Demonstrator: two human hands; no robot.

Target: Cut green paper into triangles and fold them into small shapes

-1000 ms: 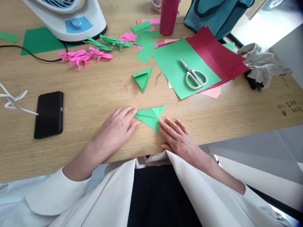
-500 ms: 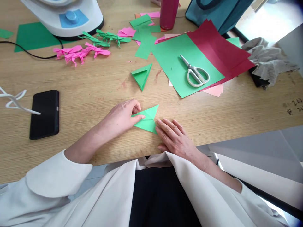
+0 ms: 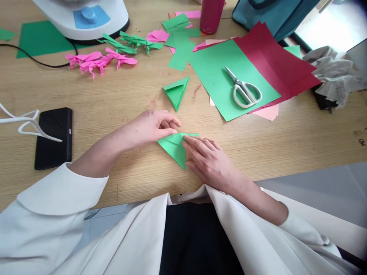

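A folded green paper triangle (image 3: 173, 147) lies on the wooden table (image 3: 286, 137) near its front edge. My left hand (image 3: 151, 128) pinches the triangle's upper flap between thumb and fingers. My right hand (image 3: 208, 160) lies flat with its fingers stretched out, pressing on the triangle's right part. A second folded green triangle (image 3: 175, 91) rests a little farther back, untouched.
White-handled scissors (image 3: 243, 89) lie on a green sheet (image 3: 218, 76) over dark red sheets (image 3: 281, 68). Pink (image 3: 97, 61) and green (image 3: 134, 42) folded figures lie near a white fan base (image 3: 86, 17). A black phone (image 3: 53, 135) sits at left, a red bottle (image 3: 211, 15) and blue bag (image 3: 272, 15) at back.
My left hand went from lying flat beside the triangle to pinching its flap and folding it over. My right hand slid further onto the paper. The view shifted slightly.
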